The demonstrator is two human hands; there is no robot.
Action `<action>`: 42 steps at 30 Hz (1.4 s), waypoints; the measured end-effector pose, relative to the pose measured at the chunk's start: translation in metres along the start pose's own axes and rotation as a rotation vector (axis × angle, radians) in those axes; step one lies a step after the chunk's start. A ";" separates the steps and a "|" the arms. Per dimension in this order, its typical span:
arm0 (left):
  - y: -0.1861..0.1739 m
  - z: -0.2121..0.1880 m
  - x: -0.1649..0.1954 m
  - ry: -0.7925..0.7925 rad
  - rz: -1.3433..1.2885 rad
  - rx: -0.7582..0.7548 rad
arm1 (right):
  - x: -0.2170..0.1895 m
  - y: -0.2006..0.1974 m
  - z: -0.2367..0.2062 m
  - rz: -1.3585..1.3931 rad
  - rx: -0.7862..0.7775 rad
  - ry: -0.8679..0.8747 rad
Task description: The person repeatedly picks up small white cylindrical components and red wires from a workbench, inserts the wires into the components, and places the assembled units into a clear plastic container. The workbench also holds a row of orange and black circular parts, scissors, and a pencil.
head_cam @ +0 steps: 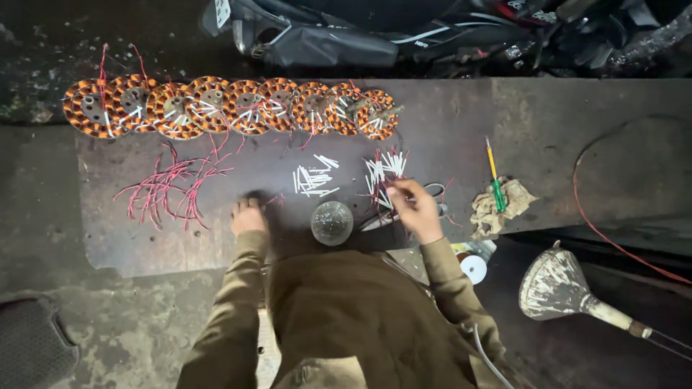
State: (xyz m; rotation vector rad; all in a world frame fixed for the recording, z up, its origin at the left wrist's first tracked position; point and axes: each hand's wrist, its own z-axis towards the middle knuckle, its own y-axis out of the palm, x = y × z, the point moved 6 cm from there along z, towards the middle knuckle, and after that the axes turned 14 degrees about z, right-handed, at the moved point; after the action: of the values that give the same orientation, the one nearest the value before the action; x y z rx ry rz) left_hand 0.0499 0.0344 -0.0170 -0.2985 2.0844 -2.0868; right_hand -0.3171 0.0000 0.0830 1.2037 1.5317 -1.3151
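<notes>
My left hand (249,215) rests knuckles-down on the dark board (447,122), fingers curled beside a short red wire; whether it grips anything I cannot tell. My right hand (416,207) is pinched on a small white sleeve at the pile of white sleeves and red wires (384,173). Another scatter of white sleeves (314,179) lies between the hands. A round glass dome (331,222) sits just in front of me. Along the board's far edge runs a row of several copper-wound stator coils (231,106).
A bundle of red wires (169,191) lies at the left. A yellow-and-green screwdriver (494,180) rests on a crumpled rag (497,207) at the right. A white tape roll (473,269), a funnel-shaped tool (559,284) and a long red cable (613,245) are lower right. A motorbike (432,32) stands behind.
</notes>
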 end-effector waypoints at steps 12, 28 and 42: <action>-0.059 0.000 0.098 0.093 -1.559 -0.258 | -0.024 0.119 -0.022 1.154 -0.241 0.429; 0.018 0.066 0.077 -0.212 -0.343 -0.328 | 0.000 0.015 -0.073 0.891 0.192 0.394; 0.001 0.038 0.075 0.006 0.058 -0.107 | -0.043 0.016 -0.043 0.262 -0.113 -0.090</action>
State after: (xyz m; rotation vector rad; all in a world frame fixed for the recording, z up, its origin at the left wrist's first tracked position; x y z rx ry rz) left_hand -0.0126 -0.0226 -0.0166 -0.2436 2.1848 -1.9506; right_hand -0.2894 0.0355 0.1276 1.2106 1.3166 -1.0809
